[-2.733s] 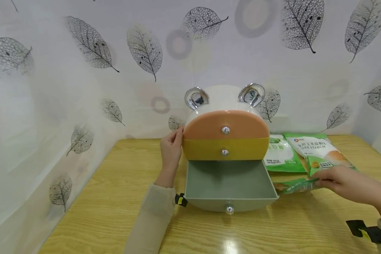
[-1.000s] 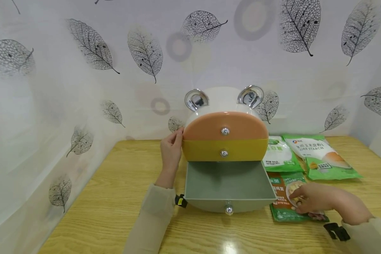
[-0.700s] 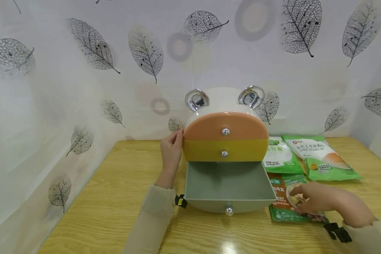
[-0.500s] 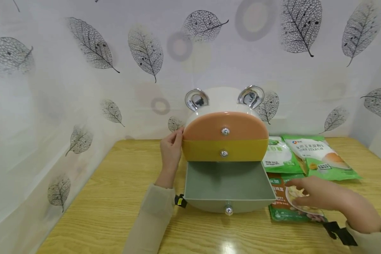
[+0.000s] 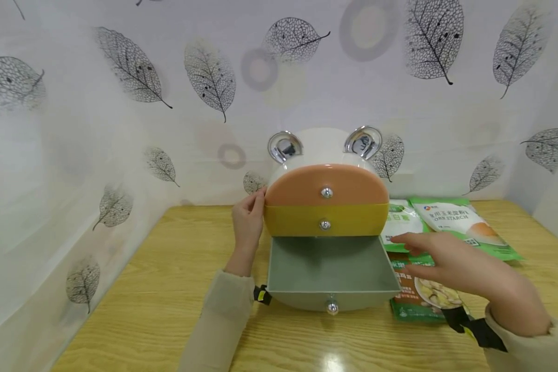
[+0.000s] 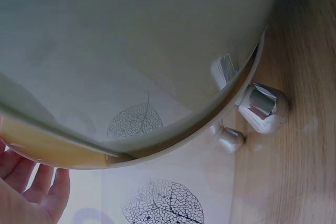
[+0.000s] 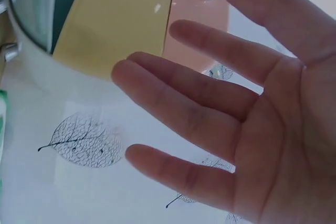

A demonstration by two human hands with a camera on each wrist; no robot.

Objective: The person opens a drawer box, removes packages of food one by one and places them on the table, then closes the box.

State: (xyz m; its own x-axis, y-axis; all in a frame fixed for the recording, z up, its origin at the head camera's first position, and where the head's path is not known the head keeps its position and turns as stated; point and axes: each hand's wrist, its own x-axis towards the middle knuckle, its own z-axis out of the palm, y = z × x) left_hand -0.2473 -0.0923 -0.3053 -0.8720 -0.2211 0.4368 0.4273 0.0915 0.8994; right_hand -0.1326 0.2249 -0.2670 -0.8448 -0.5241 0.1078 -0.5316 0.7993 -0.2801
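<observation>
A frog-shaped drawer cabinet (image 5: 325,178) stands on the table with orange and yellow fronts closed. Its bottom grey-green drawer (image 5: 330,268) is pulled out, with nothing inside it. My left hand (image 5: 247,227) touches the cabinet's left side; in the left wrist view its fingers (image 6: 56,195) lie against the edge. To the right, my right hand (image 5: 460,263) hovers with fingers spread and nothing in it, palm bare in the right wrist view. Below it lies a green and brown food packet (image 5: 406,305), partly hidden by that hand.
Behind the right hand lie a white and green packet (image 5: 402,222) and a corn starch bag (image 5: 455,217). A leaf-patterned curtain (image 5: 190,155) backs the wooden table (image 5: 167,289). The drawer's silver knob (image 5: 332,308) juts toward the front.
My right hand has laid down the food packet it held and let go. It has since lifted and moved left toward the cabinet. My left hand has stayed at the cabinet's side.
</observation>
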